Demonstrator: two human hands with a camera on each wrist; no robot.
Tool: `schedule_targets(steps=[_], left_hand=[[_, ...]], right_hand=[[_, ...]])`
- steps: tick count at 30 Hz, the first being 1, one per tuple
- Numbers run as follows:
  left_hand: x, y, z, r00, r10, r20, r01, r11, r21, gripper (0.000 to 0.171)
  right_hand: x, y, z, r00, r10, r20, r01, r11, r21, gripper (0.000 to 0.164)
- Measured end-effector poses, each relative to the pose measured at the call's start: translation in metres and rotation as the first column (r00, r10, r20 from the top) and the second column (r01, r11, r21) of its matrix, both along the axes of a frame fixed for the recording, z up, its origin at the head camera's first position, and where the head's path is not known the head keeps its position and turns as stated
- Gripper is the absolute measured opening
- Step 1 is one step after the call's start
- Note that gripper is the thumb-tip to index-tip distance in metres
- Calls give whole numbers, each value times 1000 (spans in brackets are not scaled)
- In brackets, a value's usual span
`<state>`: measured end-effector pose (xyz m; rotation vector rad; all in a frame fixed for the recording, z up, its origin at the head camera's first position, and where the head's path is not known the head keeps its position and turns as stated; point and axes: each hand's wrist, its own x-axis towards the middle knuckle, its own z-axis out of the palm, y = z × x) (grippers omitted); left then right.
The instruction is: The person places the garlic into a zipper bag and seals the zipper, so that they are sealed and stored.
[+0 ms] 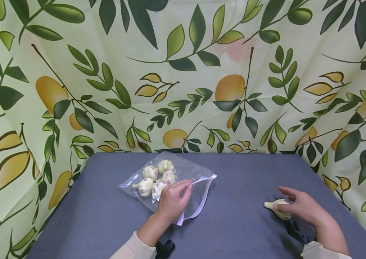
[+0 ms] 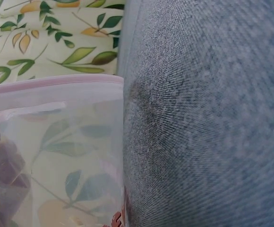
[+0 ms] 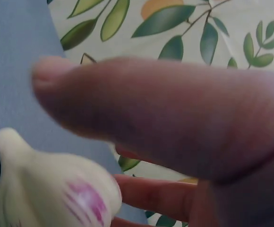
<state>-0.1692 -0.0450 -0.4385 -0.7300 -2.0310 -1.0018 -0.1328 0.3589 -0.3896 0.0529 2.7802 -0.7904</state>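
A clear zip bag (image 1: 199, 199) lies on the table with several white garlic bulbs (image 1: 150, 172) streaked with purple inside. My left hand (image 1: 174, 201) pinches the upper layer of the bag near its pale lilac zip edge, and the mouth gapes there. In the left wrist view the bag (image 2: 80, 142) shows its zip strip, but the hand is out of sight. One loose garlic bulb (image 3: 56, 189) rests on the table at the right. Around it is my right hand (image 1: 302, 208), thumb apart from the bulb and fingers at its far side; whether they touch it I cannot tell.
A grey-blue cloth covers the table (image 1: 234, 230). Behind and at both sides hangs a leaf-and-fruit printed curtain (image 1: 183, 86), meeting the table's back edge. Black straps (image 1: 299, 230) sit at the wrists.
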Motion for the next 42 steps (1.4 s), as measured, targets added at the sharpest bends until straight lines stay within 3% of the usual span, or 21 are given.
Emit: schedule_targets(steps=[6, 17, 30, 42], left_hand=[[0, 0, 0, 1000, 2, -5, -2, 1000, 2, 13], [0, 0, 0, 1000, 5, 3, -5, 1000, -5, 14], [0, 0, 1, 1000, -6, 6, 6, 1000, 1, 14], [1, 0, 2, 1000, -3, 11, 3, 1000, 0, 14]], right_hand=[[1, 9, -11, 998, 54, -36, -55, 997, -55, 80], [-4, 8, -22, 995, 44, -93, -44, 999, -4, 76], [-5, 3, -26, 992, 32, -119, -34, 999, -16, 81], [-1, 2, -22, 993, 64, -97, -78, 985, -155, 71]])
